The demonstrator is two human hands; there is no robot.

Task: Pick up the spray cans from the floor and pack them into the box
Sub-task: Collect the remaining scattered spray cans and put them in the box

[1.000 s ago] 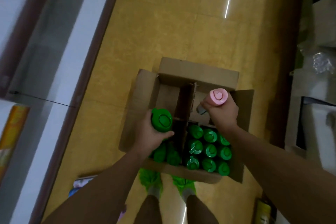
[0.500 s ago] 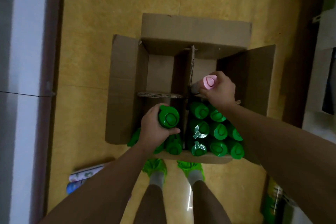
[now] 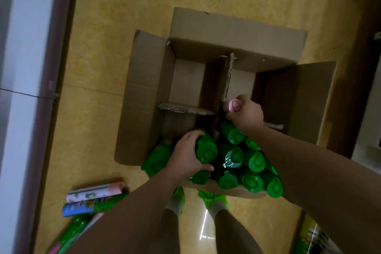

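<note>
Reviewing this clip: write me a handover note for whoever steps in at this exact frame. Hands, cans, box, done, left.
Left hand: grips a green-capped can, lowering it into the near-left compartment of the box.
Right hand: grips a pink-capped can at the centre divider, over the far-right compartment.
Done: the near-right compartment holds a block of green-capped cans; a few more stand in the near-left one.
Left: seat both held cans, then pick up the loose cans lying on the floor to the left of the box. Both far compartments look empty.
</note>
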